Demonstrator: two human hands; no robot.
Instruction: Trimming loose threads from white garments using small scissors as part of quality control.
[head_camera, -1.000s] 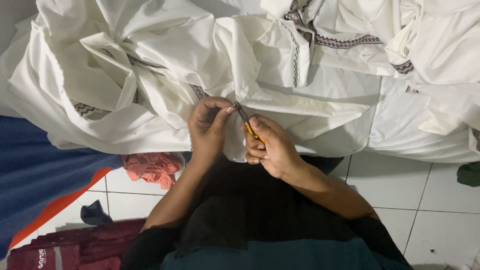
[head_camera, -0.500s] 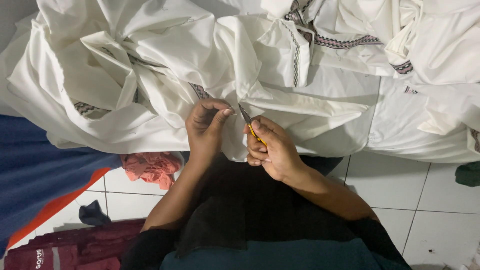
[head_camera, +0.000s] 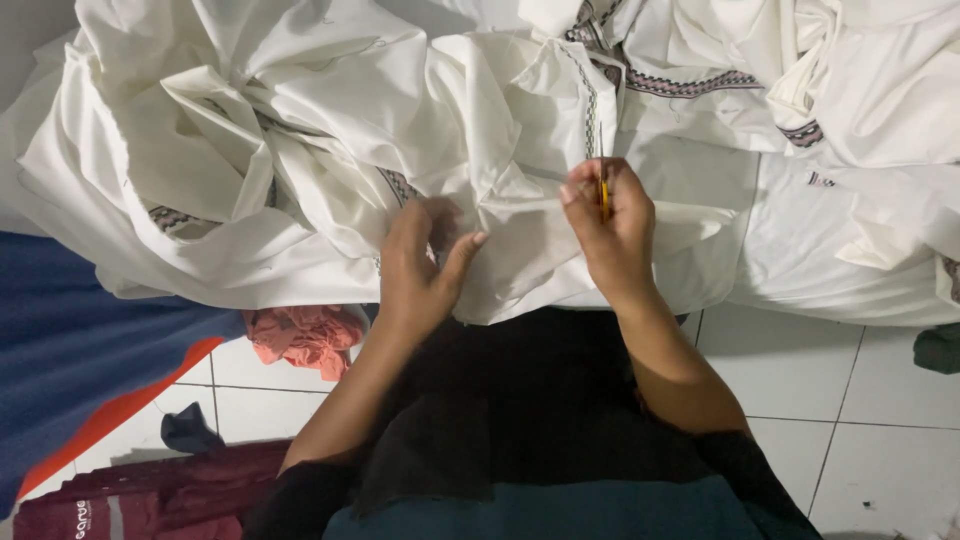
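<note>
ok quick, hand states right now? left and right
Left hand: gripping a fold of the white garment, fingers curled into the cloth.
Right hand: closed, pinching a small yellow-handled tool against the same cloth.

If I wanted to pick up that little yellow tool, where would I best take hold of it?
Probably by its yellow handle, which stands nearly upright in the right hand, pinched between thumb and fingers. Its upper end shows above the fingers, so come from above, on the side away from the white cloth. The working tip is hidden, so keep to the handle.
</note>
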